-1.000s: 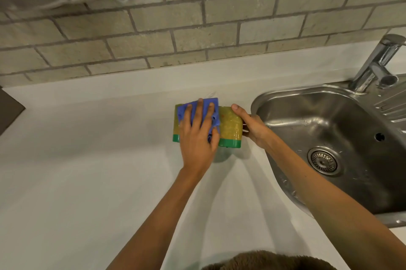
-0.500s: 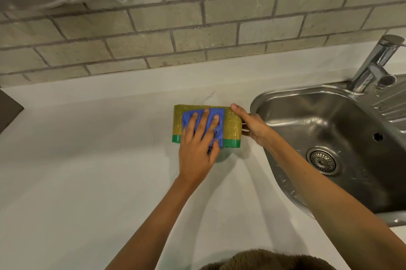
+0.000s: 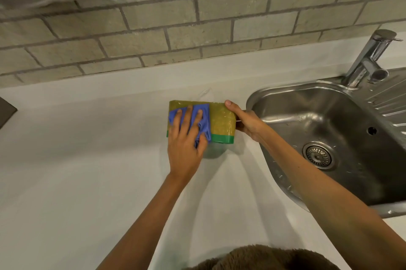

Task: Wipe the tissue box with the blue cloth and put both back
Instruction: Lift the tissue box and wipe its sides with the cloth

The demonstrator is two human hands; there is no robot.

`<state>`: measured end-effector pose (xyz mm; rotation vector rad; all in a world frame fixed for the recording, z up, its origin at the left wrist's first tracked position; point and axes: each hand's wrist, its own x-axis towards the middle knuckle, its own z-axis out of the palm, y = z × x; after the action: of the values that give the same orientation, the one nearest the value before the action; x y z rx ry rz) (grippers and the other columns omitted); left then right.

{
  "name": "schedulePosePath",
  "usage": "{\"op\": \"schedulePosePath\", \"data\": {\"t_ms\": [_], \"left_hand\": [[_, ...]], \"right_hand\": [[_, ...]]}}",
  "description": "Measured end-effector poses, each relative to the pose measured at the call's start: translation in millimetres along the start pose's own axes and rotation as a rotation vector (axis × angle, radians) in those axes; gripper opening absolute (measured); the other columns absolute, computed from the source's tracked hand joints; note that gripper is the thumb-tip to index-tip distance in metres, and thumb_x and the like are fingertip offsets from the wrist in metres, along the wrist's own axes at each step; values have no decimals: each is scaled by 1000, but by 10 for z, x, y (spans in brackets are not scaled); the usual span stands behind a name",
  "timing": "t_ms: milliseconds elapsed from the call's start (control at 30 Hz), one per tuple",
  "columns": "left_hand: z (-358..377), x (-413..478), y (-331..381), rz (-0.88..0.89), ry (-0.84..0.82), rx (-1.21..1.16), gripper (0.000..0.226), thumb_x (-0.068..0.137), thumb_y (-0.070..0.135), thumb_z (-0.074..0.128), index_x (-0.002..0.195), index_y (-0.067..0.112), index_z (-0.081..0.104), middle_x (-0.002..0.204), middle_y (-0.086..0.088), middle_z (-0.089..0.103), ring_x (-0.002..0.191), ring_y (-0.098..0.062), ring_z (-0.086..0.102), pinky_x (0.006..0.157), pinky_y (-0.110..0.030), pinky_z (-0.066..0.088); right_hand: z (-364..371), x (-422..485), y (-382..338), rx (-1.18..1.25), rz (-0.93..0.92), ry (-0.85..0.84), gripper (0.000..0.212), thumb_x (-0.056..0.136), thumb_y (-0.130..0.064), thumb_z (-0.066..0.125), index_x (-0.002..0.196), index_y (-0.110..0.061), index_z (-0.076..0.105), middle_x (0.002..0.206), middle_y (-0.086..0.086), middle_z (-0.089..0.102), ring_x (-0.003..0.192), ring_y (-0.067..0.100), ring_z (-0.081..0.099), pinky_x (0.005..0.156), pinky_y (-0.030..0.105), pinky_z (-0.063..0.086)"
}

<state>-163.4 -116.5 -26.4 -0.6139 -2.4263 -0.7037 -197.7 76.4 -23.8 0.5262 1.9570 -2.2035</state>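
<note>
The tissue box (image 3: 220,121), yellow with a green band along its near edge, is held just above the white counter (image 3: 77,159). My right hand (image 3: 247,121) grips its right end, thumb on top. My left hand (image 3: 185,141) presses the blue cloth (image 3: 203,122) flat against the box's left half, fingers spread over the cloth. Part of the cloth hangs over the green band.
A steel sink (image 3: 329,137) with a drain lies right of the box, and a tap (image 3: 369,58) stands behind it. A brick wall (image 3: 197,27) backs the counter. A dark object (image 3: 5,111) sits at the left edge.
My left hand slid the blue cloth from the box's far edge toward me and then leftward across the top. The right hand and the box stayed put.
</note>
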Motion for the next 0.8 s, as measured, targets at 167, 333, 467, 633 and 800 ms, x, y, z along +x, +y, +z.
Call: {"op": "schedulePosePath", "data": {"t_ms": [167, 333, 467, 633, 800], "left_hand": [[143, 150, 348, 19, -23, 26, 48, 88, 28, 41, 127, 5, 57, 137, -19, 53, 130, -41, 44, 105, -57, 37], [49, -109, -14, 145, -56, 22, 48, 88, 26, 44, 130, 6, 54, 139, -18, 51, 136, -32, 33, 107, -52, 36], [51, 167, 69, -150, 26, -38, 48, 88, 27, 40, 125, 3, 59, 138, -19, 52, 133, -41, 40, 109, -53, 36], [190, 50, 317, 137, -60, 37, 49, 88, 28, 42, 131, 6, 53, 139, -17, 52, 133, -38, 41, 106, -56, 33], [58, 32, -76, 16, 5, -6, 49, 89, 28, 41, 131, 5, 53, 142, -18, 48, 138, -35, 33, 111, -50, 32]], "right_hand": [[19, -12, -1, 9, 11, 18, 69, 63, -63, 67, 102, -6, 61, 95, 6, 68, 90, 17, 65, 69, 23, 51], [0, -10, -12, -5, 8, -12, 68, 56, -65, 69, 92, -8, 64, 89, 3, 69, 87, 14, 66, 72, 23, 51], [9, 16, 8, 1, 21, 14, 61, 66, -59, 68, 98, -8, 60, 99, 5, 67, 94, 16, 64, 80, 27, 51], [11, 16, 14, -4, 0, 29, 70, 69, -60, 64, 107, -1, 64, 97, 9, 69, 94, 21, 65, 84, 29, 52], [-14, -3, -14, -5, 12, 3, 58, 69, -56, 67, 97, -6, 61, 98, 7, 66, 92, 16, 63, 78, 26, 50]]}}
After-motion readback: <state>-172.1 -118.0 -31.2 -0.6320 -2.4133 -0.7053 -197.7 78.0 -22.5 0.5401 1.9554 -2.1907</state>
